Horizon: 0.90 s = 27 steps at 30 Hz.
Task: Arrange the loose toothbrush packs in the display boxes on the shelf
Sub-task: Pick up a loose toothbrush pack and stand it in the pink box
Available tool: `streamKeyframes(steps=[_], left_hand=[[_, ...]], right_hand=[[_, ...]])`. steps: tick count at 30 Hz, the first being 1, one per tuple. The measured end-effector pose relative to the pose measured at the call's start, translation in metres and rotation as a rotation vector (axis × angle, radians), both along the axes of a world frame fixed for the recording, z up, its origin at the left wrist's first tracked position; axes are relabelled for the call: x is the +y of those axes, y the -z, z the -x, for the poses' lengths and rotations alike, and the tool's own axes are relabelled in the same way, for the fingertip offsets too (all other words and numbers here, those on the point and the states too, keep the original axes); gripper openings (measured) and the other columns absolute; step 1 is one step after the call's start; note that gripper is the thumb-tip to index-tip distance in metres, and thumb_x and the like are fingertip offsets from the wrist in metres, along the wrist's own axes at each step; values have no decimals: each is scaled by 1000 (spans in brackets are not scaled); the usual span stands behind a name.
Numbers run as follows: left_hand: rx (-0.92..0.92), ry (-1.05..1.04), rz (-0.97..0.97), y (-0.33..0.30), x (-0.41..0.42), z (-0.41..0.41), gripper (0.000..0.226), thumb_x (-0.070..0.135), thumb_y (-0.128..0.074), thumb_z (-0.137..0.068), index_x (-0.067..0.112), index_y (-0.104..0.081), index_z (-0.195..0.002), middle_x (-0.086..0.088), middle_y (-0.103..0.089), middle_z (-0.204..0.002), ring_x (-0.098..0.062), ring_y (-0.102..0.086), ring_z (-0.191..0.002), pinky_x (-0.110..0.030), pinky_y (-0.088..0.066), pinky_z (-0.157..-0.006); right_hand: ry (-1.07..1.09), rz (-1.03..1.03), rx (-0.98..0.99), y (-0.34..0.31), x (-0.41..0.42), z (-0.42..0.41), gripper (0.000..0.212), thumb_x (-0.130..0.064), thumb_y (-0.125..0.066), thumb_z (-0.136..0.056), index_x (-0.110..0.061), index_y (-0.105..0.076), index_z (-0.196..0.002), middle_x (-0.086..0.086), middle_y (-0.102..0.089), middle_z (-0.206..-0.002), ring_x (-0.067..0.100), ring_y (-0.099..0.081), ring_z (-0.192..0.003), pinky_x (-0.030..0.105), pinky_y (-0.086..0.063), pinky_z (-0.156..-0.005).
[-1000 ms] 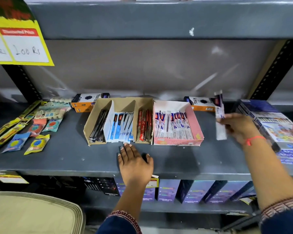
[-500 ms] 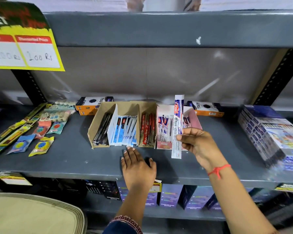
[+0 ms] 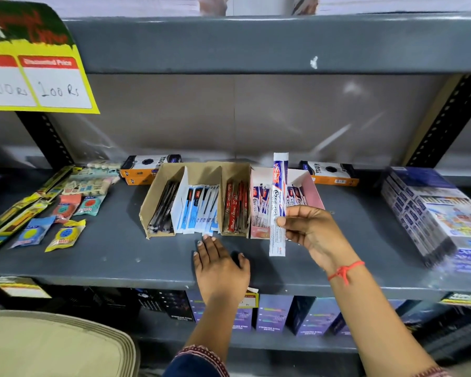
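My right hand (image 3: 312, 232) grips a long white, blue and red toothbrush pack (image 3: 278, 202), held upright over the front of the pink display box (image 3: 313, 191), which holds several like packs. To its left a cardboard display box (image 3: 158, 194) holds black packs, blue-and-white packs (image 3: 201, 210) and red packs (image 3: 235, 209) in separate sections. My left hand (image 3: 219, 268) lies flat on the grey shelf (image 3: 120, 257), fingers spread, its fingertips just before the blue-and-white packs.
Loose sachets and long yellow packs (image 3: 38, 213) lie on the shelf's left part. Orange-and-black boxes (image 3: 147, 168) stand behind the display boxes. A stack of purple boxes (image 3: 435, 213) fills the right end. A yellow price sign (image 3: 33, 77) hangs at upper left.
My right hand has brought the toothbrush pack from the shelf's right side leftward to the pink box. The left hand has stayed flat on the shelf.
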<state>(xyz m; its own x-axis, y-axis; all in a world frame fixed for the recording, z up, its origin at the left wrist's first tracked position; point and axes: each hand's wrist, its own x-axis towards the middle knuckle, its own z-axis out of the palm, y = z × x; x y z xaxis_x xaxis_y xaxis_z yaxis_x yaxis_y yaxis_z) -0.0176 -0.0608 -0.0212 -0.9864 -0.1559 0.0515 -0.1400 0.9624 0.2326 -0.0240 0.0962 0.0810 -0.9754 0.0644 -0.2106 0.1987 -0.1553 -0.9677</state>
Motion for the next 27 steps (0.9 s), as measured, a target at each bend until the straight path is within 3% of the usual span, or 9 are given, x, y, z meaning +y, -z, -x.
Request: streamKeyframes(steps=[9, 12, 15, 17, 19, 22, 24, 27], left_hand=[[3, 6, -17, -2, 0, -1, 70, 42, -24, -93, -2, -1, -143, -20, -4, -153, -30, -3, -141, -38, 0, -114], [23, 8, -36, -2, 0, 0, 71, 44, -17, -90, -2, -1, -143, -20, -5, -153, -30, -3, -141, -38, 0, -114], [10, -3, -46, 0, -1, 1, 78, 46, -8, -81, -1, -1, -143, -20, -3, -154, -30, -2, -141, -38, 1, -113], [45, -11, -67, 4, 0, 1, 79, 47, -9, -81, -2, -5, -143, -22, -8, -153, -32, -7, -140, -40, -2, -113], [104, -15, -74, 5, 1, 1, 81, 48, -10, -80, -6, -17, -140, -26, -22, -148, -36, -20, -137, -44, -11, -112], [73, 17, -61, 6, -1, 0, 91, 51, 4, -70, -3, -10, -142, -22, -13, -152, -33, -10, -140, -39, -1, -112], [61, 9, -62, 6, -2, 1, 92, 52, 6, -69, -2, -7, -143, -20, -10, -153, -32, -7, -140, -38, 2, -111], [39, -12, -45, 4, 0, 1, 82, 48, -14, -77, -7, -30, -135, -27, -35, -142, -38, -31, -133, -44, -18, -109]], right_hand=[[58, -2, -23, -1, 11, 10, 24, 12, -61, -80, -8, -63, -68, -6, -68, -45, 0, -59, -37, 10, -48, -39], [179, -149, -67, 0, 27, 34, 28, 13, -62, -79, -13, -57, -70, 0, -67, -50, 2, -50, -30, 11, -40, -34], [223, -423, -128, 11, 39, 60, 31, 10, -66, -74, -17, -52, -69, 20, -65, -85, 20, -52, -51, 26, -45, -50], [224, -634, -150, 17, 40, 73, 26, 6, -66, -74, -16, -52, -70, 24, -67, -99, 25, -57, -71, 37, -51, -72], [204, -837, -166, 20, 37, 80, 15, 1, -60, -79, -13, -59, -84, 21, -67, -110, 32, -63, -95, 39, -49, -90], [166, -1023, -190, 28, 34, 86, 28, -1, -52, -84, -1, -61, -110, 22, -66, -112, 38, -61, -104, 38, -50, -89], [156, -1095, -202, 32, 31, 87, 33, 0, -51, -84, 2, -59, -116, 24, -66, -111, 40, -62, -104, 39, -51, -88], [148, -1176, -196, 31, 24, 84, 29, 3, -43, -86, 4, -57, -111, 25, -63, -114, 42, -60, -106, 44, -49, -90]])
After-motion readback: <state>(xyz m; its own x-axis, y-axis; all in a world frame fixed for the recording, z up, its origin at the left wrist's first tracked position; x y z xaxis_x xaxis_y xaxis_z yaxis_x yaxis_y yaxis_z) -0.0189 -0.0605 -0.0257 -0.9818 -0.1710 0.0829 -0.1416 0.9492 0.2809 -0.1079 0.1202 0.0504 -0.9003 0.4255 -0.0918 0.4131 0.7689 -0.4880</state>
